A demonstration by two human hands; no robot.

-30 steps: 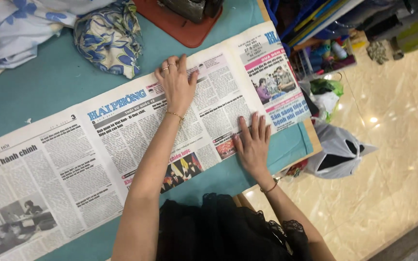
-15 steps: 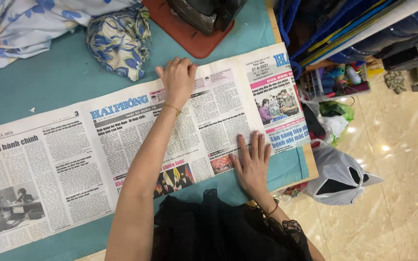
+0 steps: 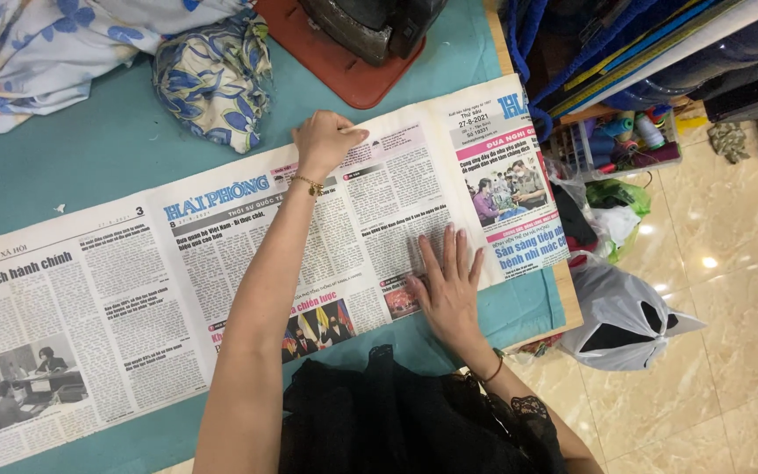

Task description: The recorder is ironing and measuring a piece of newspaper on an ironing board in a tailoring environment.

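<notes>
your newspaper (image 3: 221,290) lies opened out flat across the teal table cover (image 3: 72,167), running from the left edge of the head view almost to the table's right end, its long edges slanting up toward the right. your left hand (image 3: 325,140) sits at the paper's far edge, fingers curled in and thumb forward, pinching that top margin; a thin gold bracelet (image 3: 309,184) circles the wrist and the forearm stretches across the printed columns. your right hand (image 3: 449,285) presses flat on the near half of the sheet, fingers spread and pointing away from you, palm down with nothing gripped, a dark band (image 3: 489,373) at its wrist. the two hands are well apart, one at the far edge and one close to the near edge of the same page.

just beyond your left hand a dark iron (image 3: 370,26) stands on a red pad (image 3: 326,61), touching the top of the frame. a bundle of blue-flowered cloth (image 3: 212,79) is heaped near the paper's far edge, with more pale floral fabric (image 3: 37,53) to its left. black lace clothing (image 3: 405,421) fills the bottom of the view. off the table's right end a grey plastic bag (image 3: 616,316) sits on the glossy tiled floor (image 3: 730,263), beside a cluttered shelf with spools of thread (image 3: 625,136).
</notes>
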